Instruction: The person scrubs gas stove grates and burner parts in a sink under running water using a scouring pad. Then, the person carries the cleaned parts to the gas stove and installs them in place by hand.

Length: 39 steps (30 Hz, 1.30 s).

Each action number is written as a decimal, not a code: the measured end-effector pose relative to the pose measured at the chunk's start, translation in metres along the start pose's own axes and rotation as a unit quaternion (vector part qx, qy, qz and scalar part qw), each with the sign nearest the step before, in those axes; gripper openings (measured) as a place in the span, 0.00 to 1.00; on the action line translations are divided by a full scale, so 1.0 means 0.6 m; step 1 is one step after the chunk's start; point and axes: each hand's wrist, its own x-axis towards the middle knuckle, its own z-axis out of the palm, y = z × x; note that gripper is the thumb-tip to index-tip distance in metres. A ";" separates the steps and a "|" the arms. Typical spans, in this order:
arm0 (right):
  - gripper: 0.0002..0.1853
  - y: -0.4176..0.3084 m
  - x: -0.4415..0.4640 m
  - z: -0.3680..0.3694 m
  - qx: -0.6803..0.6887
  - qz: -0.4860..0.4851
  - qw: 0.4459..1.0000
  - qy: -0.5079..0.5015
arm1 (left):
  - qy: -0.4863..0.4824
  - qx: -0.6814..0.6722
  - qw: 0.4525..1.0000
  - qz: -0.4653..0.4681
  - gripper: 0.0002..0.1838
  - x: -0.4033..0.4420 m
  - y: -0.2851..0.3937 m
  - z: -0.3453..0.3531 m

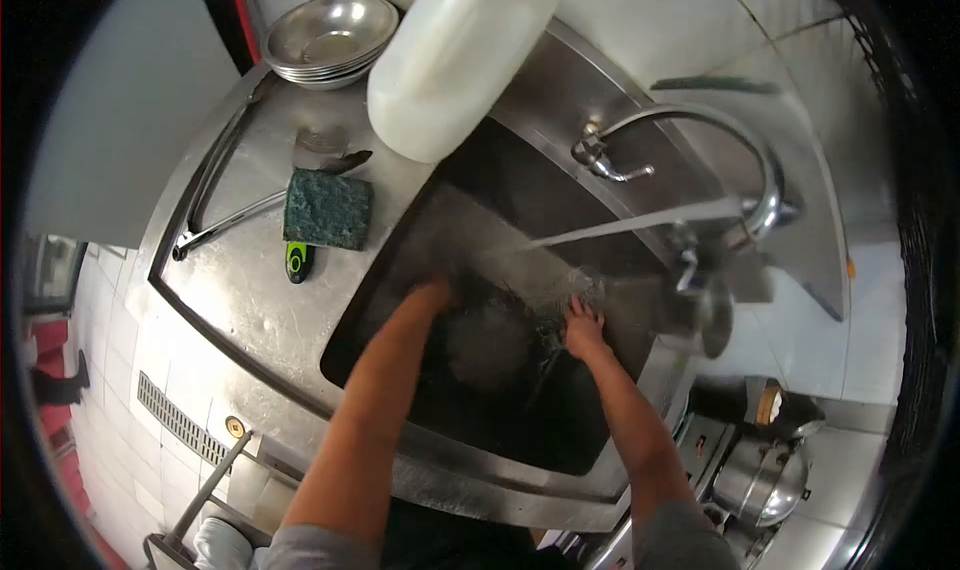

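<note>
Both my arms reach down into a deep steel sink [425,432] of dark, murky water. My left hand [434,294] is on the left side of the basin, its fingers hidden by the water and smeared by motion; whether it holds anything does not show. Further right, my right hand [583,330] has its fingers stretched and spread at the edge of a flat, greyish panel [545,270] under the splashing water. The panel's kind cannot be made out. A stream of water [630,222] from the curved tap [772,185] falls between the hands.
On the steel drainboard [240,310] left of the basin lie a green scouring pad [328,210], a green-and-black handle [298,262] and a long metal rod [235,220]. Stacked metal bowls [330,35] and a white plastic jug [455,60] stand behind. A metal pot [765,480] is at lower right.
</note>
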 end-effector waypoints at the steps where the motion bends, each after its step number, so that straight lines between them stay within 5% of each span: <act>1: 0.13 0.000 0.004 0.007 -0.124 -0.019 0.991 -0.040 | 0.051 -0.064 0.994 -0.068 0.32 -0.004 0.012 0.000; 3: 0.13 -0.031 0.039 -0.035 -0.118 -0.002 0.986 -0.120 | -0.088 0.278 0.954 0.069 0.29 -0.098 0.073 -0.067; 4: 0.13 -0.039 0.063 -0.044 0.210 0.100 0.965 -0.123 | -0.096 0.262 0.959 0.051 0.29 -0.098 0.077 -0.041; 5: 0.13 -0.049 0.083 -0.063 0.511 0.205 0.827 -0.112 | -0.046 0.293 0.955 0.028 0.31 -0.095 0.085 -0.020; 6: 0.13 -0.063 0.088 -0.096 0.677 0.179 0.708 -0.089 | -0.025 0.304 0.952 0.013 0.32 -0.074 0.073 0.015; 8: 0.13 -0.086 0.123 -0.139 0.795 0.146 0.583 -0.077 | 0.057 0.274 0.960 0.019 0.30 0.008 0.031 0.105; 10: 0.14 -0.122 0.153 -0.192 0.827 0.113 0.540 -0.109 | 0.118 0.235 0.964 0.038 0.28 0.027 0.022 0.108; 13: 0.16 -0.152 0.198 -0.217 0.878 0.030 0.447 -0.166 | -0.010 0.045 0.997 -0.061 0.38 -0.010 0.057 0.043; 15: 0.17 -0.153 0.224 -0.220 0.894 -0.027 0.400 -0.201 | 0.133 -0.297 0.927 -0.186 0.36 0.001 0.057 0.049; 16: 0.15 -0.153 0.236 -0.218 0.915 -0.081 0.302 -0.253 | 0.187 -0.403 0.869 -0.216 0.36 0.008 0.052 0.048; 17: 0.14 -0.152 0.241 -0.217 0.922 -0.132 0.201 -0.303 | 0.170 -0.222 0.954 -0.107 0.31 0.002 0.041 0.036; 18: 0.14 -0.158 0.233 -0.235 0.922 -0.135 0.202 -0.302 | 0.144 -0.030 0.989 0.007 0.26 -0.011 0.041 0.018; 20: 0.16 -0.172 0.206 -0.271 0.897 -0.022 0.394 -0.197 | 0.186 -0.043 0.981 0.044 0.25 -0.045 0.063 -0.028; 21: 0.16 -0.174 0.195 -0.283 0.897 -0.024 0.394 -0.199 | 0.208 -0.049 0.975 0.061 0.24 -0.036 0.066 -0.041; 22: 0.17 -0.175 0.184 -0.296 0.865 -0.037 0.461 -0.195 | 0.229 -0.054 0.969 0.078 0.23 -0.029 0.070 -0.055; 23: 0.19 -0.174 0.177 -0.305 0.829 -0.051 0.524 -0.188 | 0.231 0.151 0.945 0.174 0.22 0.017 0.060 -0.057; 25: 0.23 -0.160 0.170 -0.316 0.817 -0.090 0.530 -0.206 | 0.220 0.354 0.872 0.258 0.20 0.045 0.061 -0.091; 27: 0.21 -0.159 0.162 -0.340 0.811 -0.097 0.544 -0.192 | 0.185 0.256 0.919 0.236 0.18 0.026 0.084 -0.132; 28: 0.20 -0.157 0.157 -0.350 0.818 -0.093 0.539 -0.177 | 0.149 0.106 0.970 0.162 0.22 -0.028 0.119 -0.169; 31: 0.19 -0.151 0.139 -0.366 0.840 -0.117 0.513 -0.136 | 0.135 -0.010 0.986 0.093 0.21 -0.168 0.198 -0.235; 33: 0.19 -0.143 0.125 -0.370 0.849 -0.139 0.492 -0.135 | 0.167 0.047 0.970 0.173 0.23 -0.130 0.205 -0.199; 35: 0.18 -0.145 0.123 -0.366 0.894 -0.074 0.442 -0.026 | 0.197 0.106 0.942 0.251 0.25 -0.132 0.221 -0.180; 36: 0.19 -0.143 0.134 -0.356 0.932 -0.044 0.360 0.013 | 0.221 0.008 0.951 0.216 0.28 -0.156 0.233 -0.162; 37: 0.19 -0.138 0.142 -0.350 0.933 -0.047 0.356 0.023 | 0.240 -0.089 0.950 0.180 0.30 -0.180 0.247 -0.149; 38: 0.18 -0.136 0.147 -0.352 0.944 -0.093 0.309 -0.072 | 0.243 -0.175 0.906 0.299 0.35 -0.158 0.227 -0.126; 39: 0.18 -0.132 0.153 -0.360 0.940 -0.145 0.260 -0.165 | 0.245 -0.162 0.904 0.310 0.35 -0.155 0.228 -0.117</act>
